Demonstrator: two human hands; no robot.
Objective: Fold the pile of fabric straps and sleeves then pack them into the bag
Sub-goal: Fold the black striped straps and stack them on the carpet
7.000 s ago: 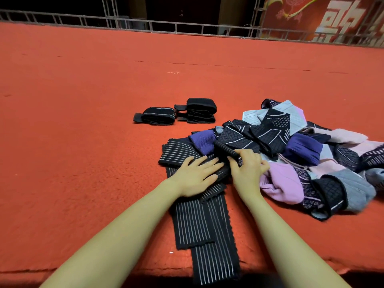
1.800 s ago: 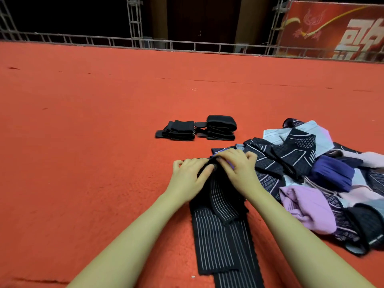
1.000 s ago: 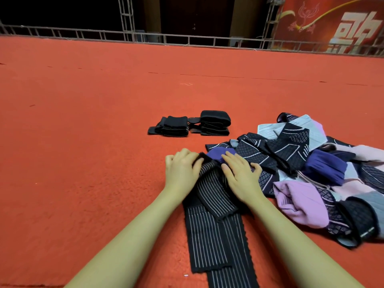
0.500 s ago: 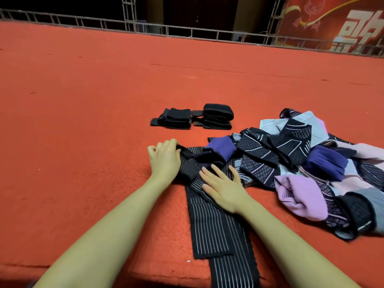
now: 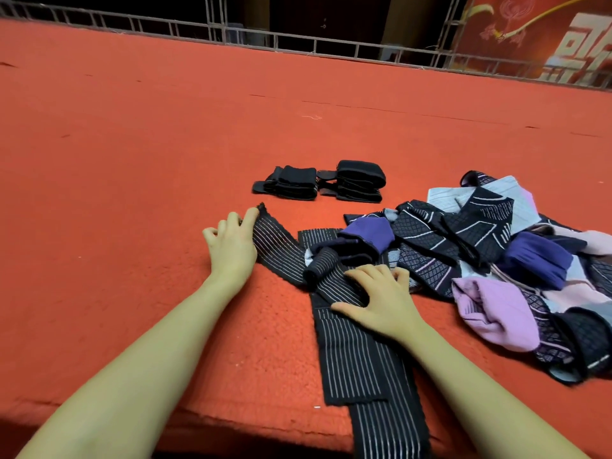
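Left hand (image 5: 231,248) out toward the middle of the red carpeted platform (image 5: 132,160), fingertips pinching the frayed end of a black pinstriped strap (image 5: 281,251) and drawing it out to the left, apparently to pull the length straight before folding. Right hand (image 5: 381,301) spread flat, fingers straight, pressing down where the strap crosses another striped length, most likely as an anchor so the pull does not drag the whole heap along. Striped length (image 5: 357,359) running from under that palm toward the near edge of the platform, with a further piece hanging over the edge; cannot tell whether one strap or two.

Just beyond the right hand, a short rolled section (image 5: 319,266) of striped fabric, loose rather than tight. To the right, reaching the right edge, the unsorted pile (image 5: 496,260): dark patterned sleeves, purple, pink and pale grey pieces overlapping with no order.

Farther in, near the middle of the platform and well apart from the pile, two folded black bundles (image 5: 318,183) side by side, probably set there to keep finished work clear of the tangle.

No bag in view. By the look of it, folding barely begun and packing not started. Metal railing (image 5: 298,41) along the far edge.
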